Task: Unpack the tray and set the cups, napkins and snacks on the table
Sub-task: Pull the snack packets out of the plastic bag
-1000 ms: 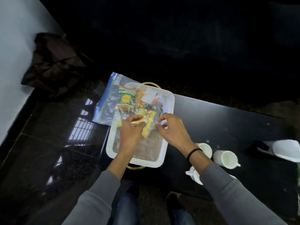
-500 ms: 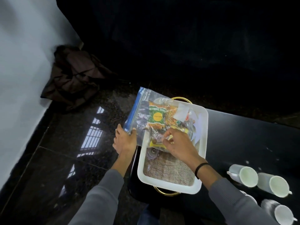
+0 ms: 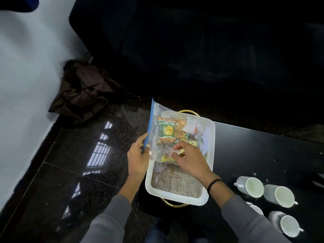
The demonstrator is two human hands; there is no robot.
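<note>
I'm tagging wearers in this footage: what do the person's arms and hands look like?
Grey long sleeves cover both arms: left sleeve, right sleeve. The left hand and right hand are bare, no gloves. A thin black band circles the right wrist.

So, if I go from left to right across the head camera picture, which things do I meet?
Brown bag → left hand, pinching the snack bag → white tray → white cups.

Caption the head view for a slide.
Left hand and right hand hold a clear snack bag over the white tray; cups sit beside it on the black table.
</note>
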